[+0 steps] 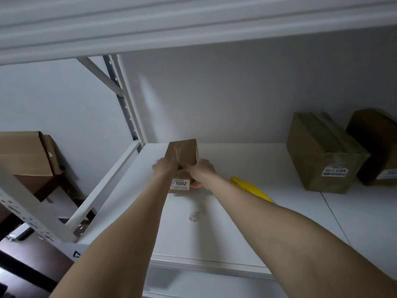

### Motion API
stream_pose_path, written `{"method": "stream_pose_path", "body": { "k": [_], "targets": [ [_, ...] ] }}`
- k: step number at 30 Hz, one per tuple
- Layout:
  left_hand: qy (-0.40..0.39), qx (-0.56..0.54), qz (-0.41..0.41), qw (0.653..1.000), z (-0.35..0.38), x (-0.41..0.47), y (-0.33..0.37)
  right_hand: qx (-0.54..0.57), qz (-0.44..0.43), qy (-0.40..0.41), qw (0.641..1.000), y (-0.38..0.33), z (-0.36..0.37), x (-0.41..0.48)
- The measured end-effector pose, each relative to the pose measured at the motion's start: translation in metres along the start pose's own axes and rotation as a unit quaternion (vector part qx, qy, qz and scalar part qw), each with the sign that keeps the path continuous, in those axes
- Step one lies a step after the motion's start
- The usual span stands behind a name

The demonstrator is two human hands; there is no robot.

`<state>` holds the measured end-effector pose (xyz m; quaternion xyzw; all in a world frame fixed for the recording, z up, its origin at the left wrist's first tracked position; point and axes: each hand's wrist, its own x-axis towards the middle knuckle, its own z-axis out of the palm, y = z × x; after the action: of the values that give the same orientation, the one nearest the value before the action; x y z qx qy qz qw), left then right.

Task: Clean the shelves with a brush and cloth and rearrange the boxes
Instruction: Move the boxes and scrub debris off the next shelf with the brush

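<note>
A small brown cardboard box (182,154) with a white "1002" label on its near face sits at the back left of the white shelf (247,222). Both my arms reach forward to it. My left hand (164,166) grips its left side and my right hand (200,168) grips its right side, fingers curled over the top edge. A yellow brush (250,188) lies flat on the shelf just right of my right forearm, partly hidden by it. A small whitish crumpled bit (195,216) lies on the shelf between my arms. No cloth is visible.
Two bigger brown boxes stand at the back right, one with a "55-3 330" label (324,153) and a darker one (378,147) at the frame edge. An open carton (25,155) sits on the neighbouring rack at left. The upper shelf (193,24) hangs low overhead.
</note>
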<state>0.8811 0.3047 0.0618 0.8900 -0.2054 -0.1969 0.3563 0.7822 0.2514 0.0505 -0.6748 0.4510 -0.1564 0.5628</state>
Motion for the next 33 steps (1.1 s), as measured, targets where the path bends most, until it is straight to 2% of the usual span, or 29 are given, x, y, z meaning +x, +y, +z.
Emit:
{"method": "stream_pose_path", "body": {
  "k": [3,5,8,12,21,25,30,33],
  "targets": [
    [-0.030,-0.094,0.047,0.994,0.016,-0.005,0.036,-0.006,-0.065,0.073,0.995,-0.007,-0.036,0.003],
    [-0.064,-0.139,0.078,0.985,0.031,-0.013,0.061,-0.013,-0.080,0.129,0.988,-0.004,-0.065,0.004],
    [-0.139,-0.196,0.115,0.964,0.064,-0.031,0.095,0.002,-0.063,0.205,0.977,0.015,-0.113,0.005],
    [-0.224,-0.220,0.115,0.942,0.111,-0.059,0.117,0.014,-0.018,0.267,0.963,0.051,-0.160,0.005],
    [-0.288,-0.186,0.115,0.932,0.172,-0.085,0.129,0.023,0.053,0.288,0.956,0.091,-0.208,-0.001],
    [-0.293,-0.184,0.113,0.932,0.178,-0.091,0.127,-0.036,0.061,0.274,0.959,0.096,-0.210,0.000],
    [-0.279,-0.117,0.138,0.943,0.176,-0.100,0.128,-0.133,0.076,0.261,0.953,0.091,-0.211,-0.008],
    [-0.243,-0.058,0.157,0.956,0.174,-0.099,0.130,-0.176,0.067,0.288,0.939,0.081,-0.207,-0.018]
  ]
}}
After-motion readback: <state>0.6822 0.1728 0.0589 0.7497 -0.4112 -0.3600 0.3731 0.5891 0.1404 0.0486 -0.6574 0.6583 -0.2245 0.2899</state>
